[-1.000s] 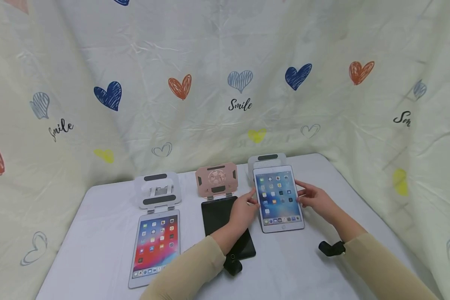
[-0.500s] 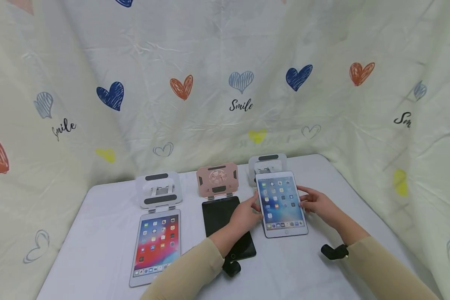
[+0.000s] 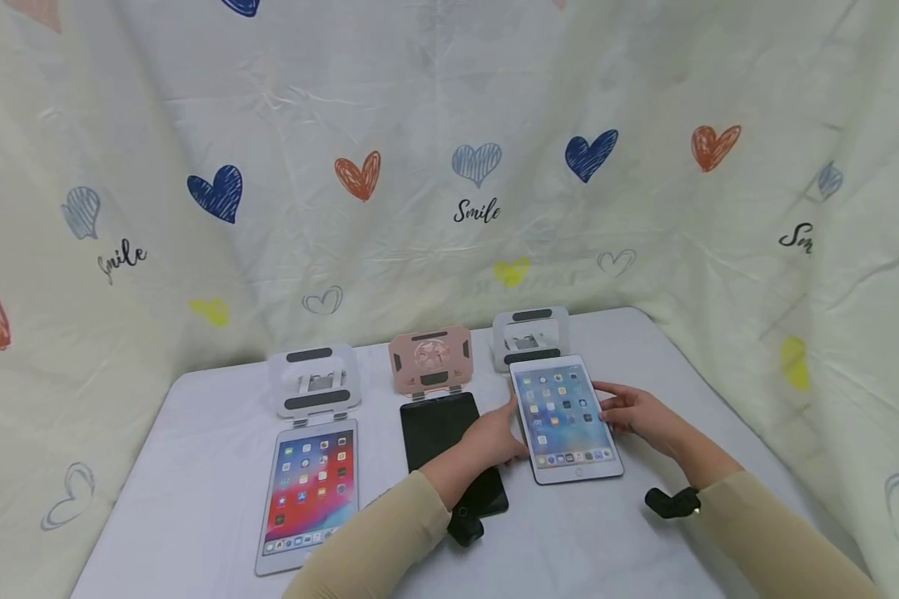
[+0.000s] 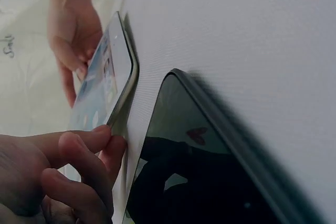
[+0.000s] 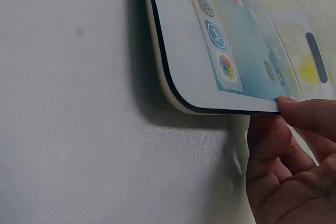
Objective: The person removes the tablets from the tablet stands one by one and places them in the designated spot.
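A white tablet [image 3: 567, 418] with a lit blue home screen is held between both hands at the right of the table. My left hand [image 3: 492, 434] grips its left edge; in the left wrist view the fingertips [image 4: 100, 139] pinch the rim. At the opposite edge my right hand [image 3: 639, 416] pinches with thumb on the face and fingers below, as the right wrist view shows. Shadow beneath the tablet [image 5: 178, 61] suggests it sits slightly off the cloth, at least on that side. Directly behind it stands a white tablet stand [image 3: 530, 335].
A black tablet [image 3: 438, 433], partly under my left forearm, lies before a pink stand [image 3: 432, 359]. Farther left, a tablet with a red-blue screen [image 3: 310, 491] lies before another white stand [image 3: 315, 380]. A heart-printed curtain [image 3: 389, 249] borders the white table [image 3: 180, 466].
Both hands have brought the white tablet toward me and slightly right, away from the stand behind it, which now shows more fully. The other tablets and stands stay put.
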`<state>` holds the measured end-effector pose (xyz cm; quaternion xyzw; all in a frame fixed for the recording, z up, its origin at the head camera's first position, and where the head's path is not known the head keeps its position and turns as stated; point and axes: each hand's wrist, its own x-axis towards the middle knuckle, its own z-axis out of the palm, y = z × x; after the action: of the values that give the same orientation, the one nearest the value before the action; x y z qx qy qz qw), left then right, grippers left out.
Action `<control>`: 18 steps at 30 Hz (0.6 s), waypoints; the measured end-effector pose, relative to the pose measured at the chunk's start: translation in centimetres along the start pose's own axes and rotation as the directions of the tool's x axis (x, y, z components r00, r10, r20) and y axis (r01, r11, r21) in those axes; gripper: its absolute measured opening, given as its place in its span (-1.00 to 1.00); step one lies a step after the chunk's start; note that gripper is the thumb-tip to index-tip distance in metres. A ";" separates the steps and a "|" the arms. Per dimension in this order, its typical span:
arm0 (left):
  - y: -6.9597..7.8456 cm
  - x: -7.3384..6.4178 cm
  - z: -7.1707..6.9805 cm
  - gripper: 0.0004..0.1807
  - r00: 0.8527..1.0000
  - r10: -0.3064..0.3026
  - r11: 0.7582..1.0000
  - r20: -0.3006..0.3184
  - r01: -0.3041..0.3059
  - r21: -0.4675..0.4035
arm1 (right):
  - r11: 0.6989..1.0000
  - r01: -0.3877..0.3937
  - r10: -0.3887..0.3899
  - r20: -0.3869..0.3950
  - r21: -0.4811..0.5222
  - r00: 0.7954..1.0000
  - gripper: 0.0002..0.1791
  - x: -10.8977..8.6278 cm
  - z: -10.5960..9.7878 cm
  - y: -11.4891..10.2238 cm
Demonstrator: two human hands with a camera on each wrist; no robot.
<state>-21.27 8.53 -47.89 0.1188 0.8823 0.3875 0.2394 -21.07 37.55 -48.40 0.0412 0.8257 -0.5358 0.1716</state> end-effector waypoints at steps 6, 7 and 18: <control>0.3 -0.2 0.5 0.05 0.999 -0.048 0.999 0.016 0.048 -0.026 | 1.000 -0.028 0.028 -0.001 0.005 1.000 -0.25 0.2 -0.1 0.3; 0.4 -0.3 0.6 0.05 0.998 -0.055 0.998 0.020 0.055 -0.028 | 1.000 -0.027 0.027 0.003 0.000 1.000 -0.25 0.2 -0.1 0.3; 0.2 -0.9 1.1 -0.01 0.995 -0.078 0.996 0.064 0.076 0.038 | 0.998 -0.054 0.054 0.033 -0.024 0.998 -0.29 0.3 0.2 0.3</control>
<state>-19.91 9.00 -48.06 0.1014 0.8847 0.3581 0.2807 -21.22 37.46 -48.82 0.0526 0.8275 -0.5220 0.2002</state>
